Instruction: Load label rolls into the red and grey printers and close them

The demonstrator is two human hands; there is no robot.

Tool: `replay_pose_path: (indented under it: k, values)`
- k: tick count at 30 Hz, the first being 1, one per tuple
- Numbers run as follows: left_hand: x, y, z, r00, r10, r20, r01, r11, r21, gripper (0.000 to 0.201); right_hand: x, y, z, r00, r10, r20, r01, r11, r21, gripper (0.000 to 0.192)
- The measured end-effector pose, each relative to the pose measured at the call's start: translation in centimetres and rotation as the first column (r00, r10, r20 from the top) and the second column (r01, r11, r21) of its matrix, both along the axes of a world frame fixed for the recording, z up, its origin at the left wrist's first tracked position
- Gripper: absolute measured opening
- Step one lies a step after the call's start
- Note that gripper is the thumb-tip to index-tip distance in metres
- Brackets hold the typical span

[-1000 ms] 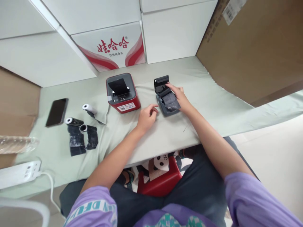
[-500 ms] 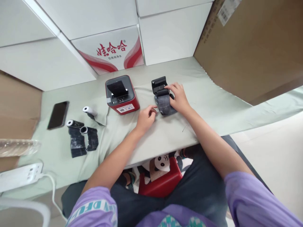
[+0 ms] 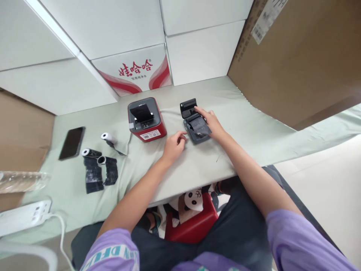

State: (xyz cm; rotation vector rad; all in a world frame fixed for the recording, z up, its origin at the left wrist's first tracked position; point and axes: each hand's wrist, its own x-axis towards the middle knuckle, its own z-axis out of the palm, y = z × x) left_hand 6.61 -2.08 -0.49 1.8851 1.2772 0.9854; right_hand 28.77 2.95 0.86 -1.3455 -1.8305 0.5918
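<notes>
A small dark grey portable printer [image 3: 199,139] lies on the cloth-covered table with its lid [image 3: 188,108] raised. A dark film strip [image 3: 200,125] comes from inside and slants over the right side of the body. My right hand [image 3: 212,123] grips the printer's right side. Its index finger reaches the raised lid, while the thumb and lower fingers are partly hidden. My left hand [image 3: 174,146] rests on the cloth just left of the printer. Its fingers are curled in, with nothing visible in them.
A red and black desktop printer [image 3: 147,119] stands to the left. Further left lie a phone [image 3: 72,143], a white roll [image 3: 107,137] and two rolls with dark film [image 3: 94,175]. White boxes [image 3: 205,52] line the back; a cardboard box [image 3: 296,64] stands right. A power strip [image 3: 25,218] sits front left.
The film strip has shifted from hanging over the printer's front to slanting rightward, uncovering more of the body. My right hand stays at the printer's right side. The camera view has tilted slightly upward.
</notes>
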Motion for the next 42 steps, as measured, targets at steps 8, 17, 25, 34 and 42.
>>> replay_pose_path:
  k: [8, 17, 25, 34, 42]
  values:
    - [-0.1, 0.1, -0.2, 1.0, -0.002, 0.0, 0.002, 1.0, -0.008, 0.032, -0.2, 0.2, 0.2, 0.999, -0.038, -0.037, 0.042, 0.992, 0.118, 0.036]
    - [-0.2, 0.3, -0.2, 0.999, 0.018, 0.035, -0.016, 0.999, -0.043, 0.031, 0.4, 0.4, -0.1, 0.983, -0.047, 0.177, 0.027, 0.993, 0.111, 0.054]
    - [-0.2, 0.2, -0.2, 1.0, 0.015, 0.022, -0.014, 0.999, -0.047, 0.03, 1.1, 0.5, -0.1, 0.967, -0.013, 0.255, -0.005, 0.998, 0.07, 0.057]
    - [-0.2, 0.2, -0.1, 1.0, 0.016, 0.023, -0.014, 0.998, -0.056, 0.029, 0.4, 0.6, 0.2, 0.991, 0.046, 0.124, -0.063, 0.989, 0.134, 0.043]
    - [-0.1, 0.3, 0.0, 1.0, 0.004, 0.015, -0.003, 0.999, -0.054, 0.03, 0.1, -0.4, 0.7, 0.948, 0.081, 0.308, -0.101, 0.994, 0.05, 0.032]
